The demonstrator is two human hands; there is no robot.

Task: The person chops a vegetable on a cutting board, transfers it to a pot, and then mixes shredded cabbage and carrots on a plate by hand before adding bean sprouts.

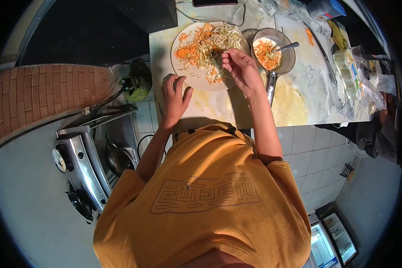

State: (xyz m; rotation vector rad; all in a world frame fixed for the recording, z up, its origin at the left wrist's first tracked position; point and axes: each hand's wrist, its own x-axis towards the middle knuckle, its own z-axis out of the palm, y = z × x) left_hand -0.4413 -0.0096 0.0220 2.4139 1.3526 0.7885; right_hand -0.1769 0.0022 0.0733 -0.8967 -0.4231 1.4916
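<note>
A large pale plate (195, 82) carries shredded carrot (201, 33), bean sprouts (228, 35) and other shredded vegetables. My right hand (243, 70) is over the plate's right side, its thumb and fingertips pinched together; whatever lies between them is too small to make out. At the plate's lower left edge rests my left hand (176, 99), fingers apart and holding nothing, with the fingertips by the rim. Right of my right hand sits a pan (288, 62) with carrot shreds in a pale mixture (265, 53) and a spoon (286, 47) leaning inside.
The pan's handle (271, 87) points towards me near my right forearm. On the marbled table (317, 105) lie a white cutting board (295, 27) with carrot pieces (309, 37) and, at right, plastic packages (348, 73). A gas stove (82, 156) and green gas cylinder (139, 85) stand left.
</note>
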